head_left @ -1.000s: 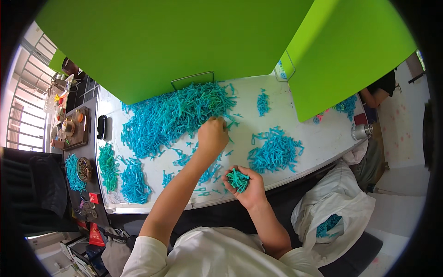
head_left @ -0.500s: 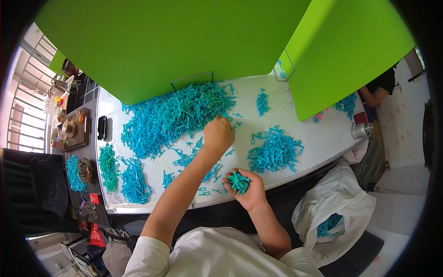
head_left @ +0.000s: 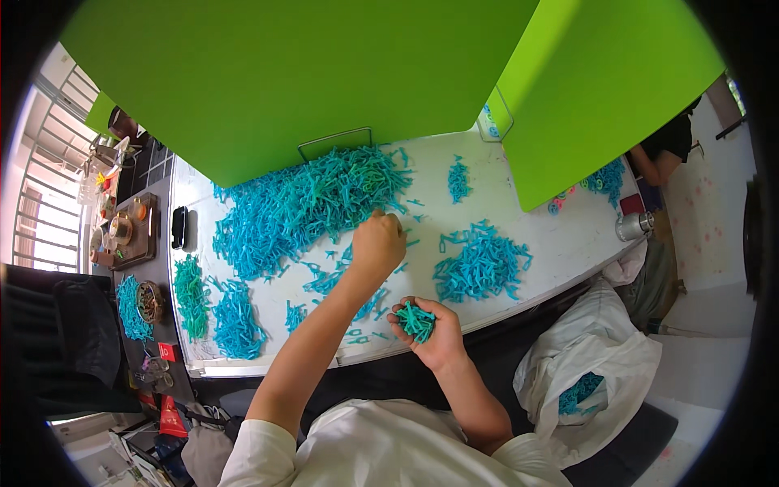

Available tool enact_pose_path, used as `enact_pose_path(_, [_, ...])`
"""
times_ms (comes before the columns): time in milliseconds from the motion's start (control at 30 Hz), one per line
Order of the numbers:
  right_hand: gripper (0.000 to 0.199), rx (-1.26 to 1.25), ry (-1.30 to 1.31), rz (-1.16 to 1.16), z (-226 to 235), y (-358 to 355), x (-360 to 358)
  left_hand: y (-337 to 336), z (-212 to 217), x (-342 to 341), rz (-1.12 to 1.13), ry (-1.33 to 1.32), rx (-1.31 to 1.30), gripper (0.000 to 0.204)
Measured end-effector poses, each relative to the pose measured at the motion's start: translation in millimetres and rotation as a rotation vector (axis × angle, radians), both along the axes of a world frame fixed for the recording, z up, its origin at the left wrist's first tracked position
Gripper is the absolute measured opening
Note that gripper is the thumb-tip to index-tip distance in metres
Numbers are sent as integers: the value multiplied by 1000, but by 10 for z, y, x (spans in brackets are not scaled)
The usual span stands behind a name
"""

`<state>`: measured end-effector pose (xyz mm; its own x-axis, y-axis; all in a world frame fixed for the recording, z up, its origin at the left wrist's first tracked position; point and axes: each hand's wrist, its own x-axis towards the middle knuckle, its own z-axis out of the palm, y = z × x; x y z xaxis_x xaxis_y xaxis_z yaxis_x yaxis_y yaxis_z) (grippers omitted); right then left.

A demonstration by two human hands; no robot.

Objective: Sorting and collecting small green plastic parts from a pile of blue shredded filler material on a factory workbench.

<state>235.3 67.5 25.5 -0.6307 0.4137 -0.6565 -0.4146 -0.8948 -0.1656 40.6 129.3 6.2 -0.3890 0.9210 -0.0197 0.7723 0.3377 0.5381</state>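
Now that the bare left hand (head_left: 379,245) has eased back slightly toward the near edge of the white table (head_left: 560,247), it's just off the big heap of small blue plastic pieces (head_left: 300,211) near the far-left corner, fingers curled, though I can't tell if they're pinching anything. The bare right hand (head_left: 442,339) is still cupped at the near edge around a bunch of small teal-green plastic pieces (head_left: 416,324) that looks about the same size, so probably nothing's been added.
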Motion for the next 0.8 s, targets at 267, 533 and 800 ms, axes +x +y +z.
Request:
enact_pose_path(267, [26,-43,-32,-42,-21,6,-22,-558,609,-151,-21,-451,165,14])
enact_pose_path(533, [24,-101,65,60,-80,-10,-191,-1305,951,231,-166,-428,222,15])
enact_pose_path(800, [28,-76,20,54,-30,12,-88,-636,260,-386,-16,21,254,9])
